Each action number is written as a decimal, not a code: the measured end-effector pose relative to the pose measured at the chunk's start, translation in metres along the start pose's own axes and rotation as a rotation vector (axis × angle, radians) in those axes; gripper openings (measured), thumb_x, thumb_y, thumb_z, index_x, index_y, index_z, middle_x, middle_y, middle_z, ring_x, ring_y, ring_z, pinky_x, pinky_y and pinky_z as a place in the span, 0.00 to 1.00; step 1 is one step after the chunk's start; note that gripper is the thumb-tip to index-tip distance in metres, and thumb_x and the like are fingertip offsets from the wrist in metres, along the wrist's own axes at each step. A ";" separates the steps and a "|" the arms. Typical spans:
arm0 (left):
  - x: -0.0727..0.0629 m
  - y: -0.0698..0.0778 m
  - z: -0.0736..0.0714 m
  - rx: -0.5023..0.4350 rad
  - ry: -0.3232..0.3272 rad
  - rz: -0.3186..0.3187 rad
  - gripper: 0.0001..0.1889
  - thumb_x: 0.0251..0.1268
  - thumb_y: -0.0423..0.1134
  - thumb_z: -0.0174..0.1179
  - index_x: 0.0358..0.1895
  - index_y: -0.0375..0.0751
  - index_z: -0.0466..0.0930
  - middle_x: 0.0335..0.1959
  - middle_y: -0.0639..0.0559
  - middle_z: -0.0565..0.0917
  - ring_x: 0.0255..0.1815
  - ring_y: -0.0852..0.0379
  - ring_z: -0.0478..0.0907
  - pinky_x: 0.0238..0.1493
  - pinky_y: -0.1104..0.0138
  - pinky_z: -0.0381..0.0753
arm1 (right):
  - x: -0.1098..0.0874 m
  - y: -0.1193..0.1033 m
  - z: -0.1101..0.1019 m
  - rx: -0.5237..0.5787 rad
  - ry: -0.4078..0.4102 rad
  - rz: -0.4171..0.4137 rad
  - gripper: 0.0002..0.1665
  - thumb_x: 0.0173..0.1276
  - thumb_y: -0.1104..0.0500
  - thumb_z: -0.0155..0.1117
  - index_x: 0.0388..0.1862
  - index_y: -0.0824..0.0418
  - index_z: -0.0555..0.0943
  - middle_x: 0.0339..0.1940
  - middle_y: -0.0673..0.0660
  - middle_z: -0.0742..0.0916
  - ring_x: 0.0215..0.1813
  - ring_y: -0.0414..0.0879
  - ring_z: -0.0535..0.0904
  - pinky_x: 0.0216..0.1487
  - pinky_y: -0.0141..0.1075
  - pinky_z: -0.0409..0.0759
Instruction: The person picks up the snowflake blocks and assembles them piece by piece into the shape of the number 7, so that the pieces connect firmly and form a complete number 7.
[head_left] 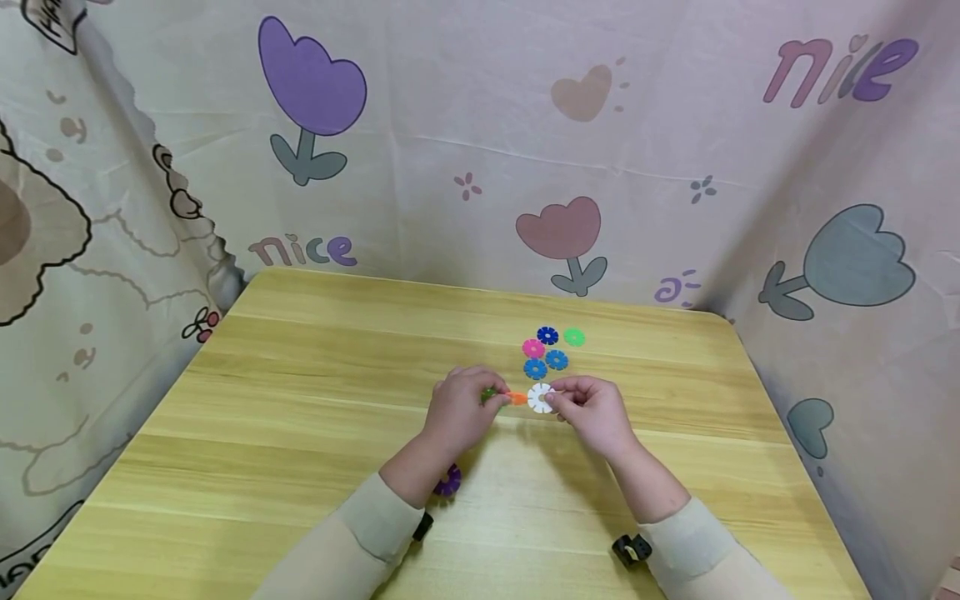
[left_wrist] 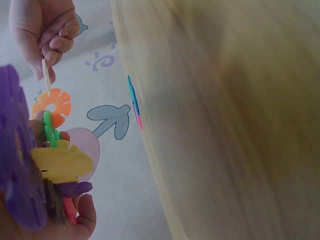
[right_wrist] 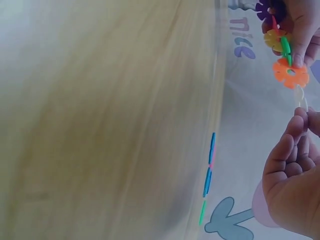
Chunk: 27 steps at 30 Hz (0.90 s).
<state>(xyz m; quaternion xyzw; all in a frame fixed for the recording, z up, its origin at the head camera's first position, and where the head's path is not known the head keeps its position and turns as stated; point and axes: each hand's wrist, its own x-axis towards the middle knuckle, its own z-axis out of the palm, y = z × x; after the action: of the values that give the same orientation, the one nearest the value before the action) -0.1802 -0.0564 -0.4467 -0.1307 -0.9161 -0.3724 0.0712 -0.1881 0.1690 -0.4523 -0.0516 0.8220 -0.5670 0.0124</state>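
My left hand (head_left: 461,410) grips a chain of slotted plastic flower discs, around its green disc (left_wrist: 50,131). An orange disc (right_wrist: 285,76) sticks out of the chain toward the right hand. Behind the fingers the chain runs on through a yellow disc (left_wrist: 65,164) and other colours to a large purple disc (left_wrist: 20,150), close to the left wrist camera. Between thumb and fingers my right hand (head_left: 597,417) pinches a white disc (head_left: 537,402). The white disc stands edge-on to the orange one, its rim right at the orange rim. Both hands are held above the table.
Beyond the hands, loose discs lie flat on the wooden table (head_left: 300,375): a dark blue disc (head_left: 547,328), a light green disc (head_left: 567,337), a pink disc (head_left: 527,348) and two blue discs (head_left: 551,367). A printed cloth (head_left: 450,83) hangs behind the table's far edge.
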 end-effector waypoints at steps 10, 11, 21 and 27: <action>0.000 0.000 0.002 -0.007 0.004 0.006 0.03 0.71 0.43 0.72 0.39 0.49 0.90 0.51 0.56 0.90 0.59 0.47 0.82 0.64 0.41 0.73 | 0.000 -0.001 0.004 0.007 -0.008 0.010 0.09 0.72 0.66 0.73 0.45 0.71 0.89 0.28 0.57 0.89 0.30 0.49 0.83 0.28 0.30 0.80; 0.000 0.000 0.002 -0.007 0.005 0.006 0.03 0.71 0.43 0.72 0.39 0.50 0.90 0.51 0.56 0.90 0.59 0.47 0.82 0.61 0.42 0.75 | 0.000 -0.001 0.004 0.006 -0.007 0.009 0.08 0.72 0.66 0.73 0.45 0.71 0.89 0.28 0.57 0.89 0.30 0.48 0.83 0.28 0.30 0.80; 0.000 0.002 0.003 -0.019 0.030 -0.003 0.03 0.70 0.43 0.72 0.38 0.51 0.91 0.50 0.57 0.90 0.53 0.50 0.82 0.53 0.49 0.75 | -0.001 -0.001 0.005 0.056 0.015 0.036 0.09 0.71 0.69 0.72 0.46 0.75 0.88 0.29 0.58 0.89 0.28 0.42 0.83 0.31 0.31 0.83; -0.002 0.004 0.003 -0.053 0.035 -0.032 0.03 0.69 0.44 0.73 0.38 0.52 0.91 0.50 0.57 0.91 0.47 0.53 0.80 0.51 0.52 0.74 | -0.002 -0.005 0.007 0.110 0.032 0.049 0.09 0.70 0.71 0.72 0.46 0.76 0.87 0.29 0.58 0.89 0.28 0.41 0.82 0.31 0.31 0.84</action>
<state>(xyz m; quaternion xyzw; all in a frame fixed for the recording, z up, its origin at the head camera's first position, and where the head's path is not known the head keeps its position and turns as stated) -0.1772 -0.0519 -0.4463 -0.1113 -0.9065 -0.3997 0.0779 -0.1848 0.1613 -0.4503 -0.0217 0.7908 -0.6115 0.0161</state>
